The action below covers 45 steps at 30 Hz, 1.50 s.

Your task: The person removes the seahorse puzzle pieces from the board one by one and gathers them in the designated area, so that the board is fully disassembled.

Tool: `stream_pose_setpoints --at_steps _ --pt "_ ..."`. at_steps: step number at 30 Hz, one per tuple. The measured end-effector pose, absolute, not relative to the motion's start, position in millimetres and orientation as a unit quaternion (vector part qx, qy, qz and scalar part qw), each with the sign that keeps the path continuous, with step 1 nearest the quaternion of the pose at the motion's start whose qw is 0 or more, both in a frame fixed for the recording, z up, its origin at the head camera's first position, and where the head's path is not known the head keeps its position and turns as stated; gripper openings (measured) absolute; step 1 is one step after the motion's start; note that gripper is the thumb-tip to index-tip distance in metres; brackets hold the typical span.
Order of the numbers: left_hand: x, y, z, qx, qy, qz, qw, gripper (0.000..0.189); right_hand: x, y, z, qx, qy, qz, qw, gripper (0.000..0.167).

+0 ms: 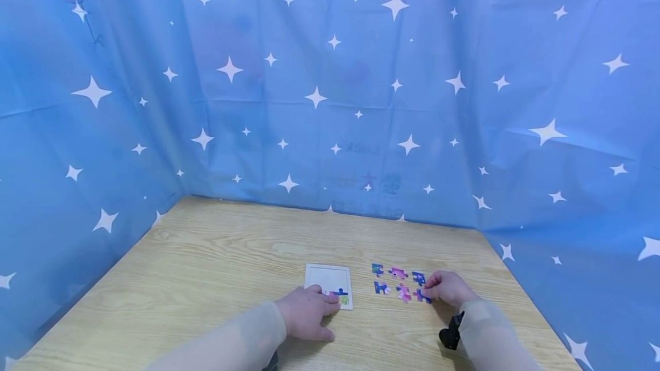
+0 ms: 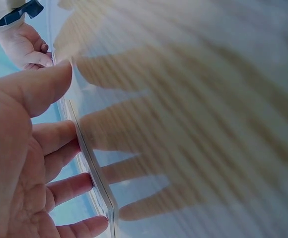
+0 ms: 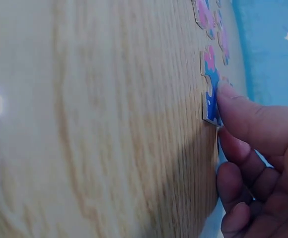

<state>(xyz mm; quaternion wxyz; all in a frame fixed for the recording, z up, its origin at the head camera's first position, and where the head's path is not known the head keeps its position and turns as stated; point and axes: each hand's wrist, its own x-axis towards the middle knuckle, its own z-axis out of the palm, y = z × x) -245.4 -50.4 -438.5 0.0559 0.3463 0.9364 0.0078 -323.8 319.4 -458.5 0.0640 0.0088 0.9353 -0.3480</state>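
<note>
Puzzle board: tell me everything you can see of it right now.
The puzzle board is white, thin and squarish, with a fine line inset from its rim. It lies flat on the wooden table. Its far part is bare; blue and green puzzle pieces show in the near right corner, with some pink beside them. The left hand covers its near left part, fingers resting on it, so what lies underneath is hidden. It looks like card or thin wood; I can't tell which.
</note>
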Motion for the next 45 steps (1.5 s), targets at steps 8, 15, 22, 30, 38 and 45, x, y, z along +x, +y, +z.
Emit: stream_pose_setpoints --at_steps 8,15,22,30,38,45 --pt "-246 -50 -439 0.350 0.935 0.003 0.052 0.063 -321 313 -446 0.005 0.927 -0.368 0.071 0.015" --pt "-246 -51 -440 0.348 0.936 0.005 0.054 0.063 -319 277 -431 -0.003 0.912 -0.403 0.075 0.015" --pt "-247 -51 -442 0.350 0.935 0.007 0.049 0.064 -329 224 -433 -0.041 0.899 -0.425 0.093 0.010" --pt "-249 -52 -445 0.359 0.932 0.009 0.047 0.065 -338 171 -443 -0.101 0.893 -0.427 0.102 0.011" --pt "-249 -52 -444 0.365 0.930 0.005 0.040 0.064 -332 142 -453 -0.129 0.891 -0.415 0.133 0.011" --pt "-248 -53 -441 0.365 0.930 0.014 0.047 0.064 -330 137 -456 -0.136 0.893 -0.407 0.136 0.014"
